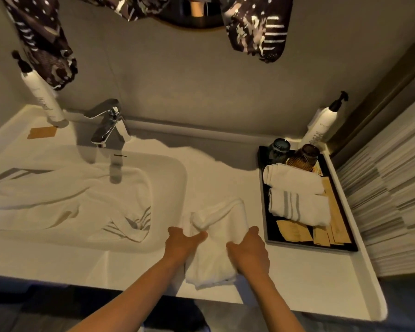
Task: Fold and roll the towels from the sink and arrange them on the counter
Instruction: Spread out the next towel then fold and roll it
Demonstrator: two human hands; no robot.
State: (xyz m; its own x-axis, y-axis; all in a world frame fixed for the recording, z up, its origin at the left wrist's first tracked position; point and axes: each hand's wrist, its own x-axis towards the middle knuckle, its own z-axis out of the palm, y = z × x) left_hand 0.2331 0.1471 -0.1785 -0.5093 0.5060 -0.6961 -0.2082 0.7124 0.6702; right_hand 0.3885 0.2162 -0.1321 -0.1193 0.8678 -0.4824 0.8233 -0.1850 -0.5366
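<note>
Both hands, left (181, 240) and right (249, 246), grip a white towel (216, 238) on the table (297, 279), mid-roll; next, likely tighten the roll evenly toward its loose end.

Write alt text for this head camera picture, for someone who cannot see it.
Two bare hands, left hand and right hand, press on a white towel being rolled on a bathroom counter. More towels lie in the sink; two rolled towels sit on a black tray.
</note>
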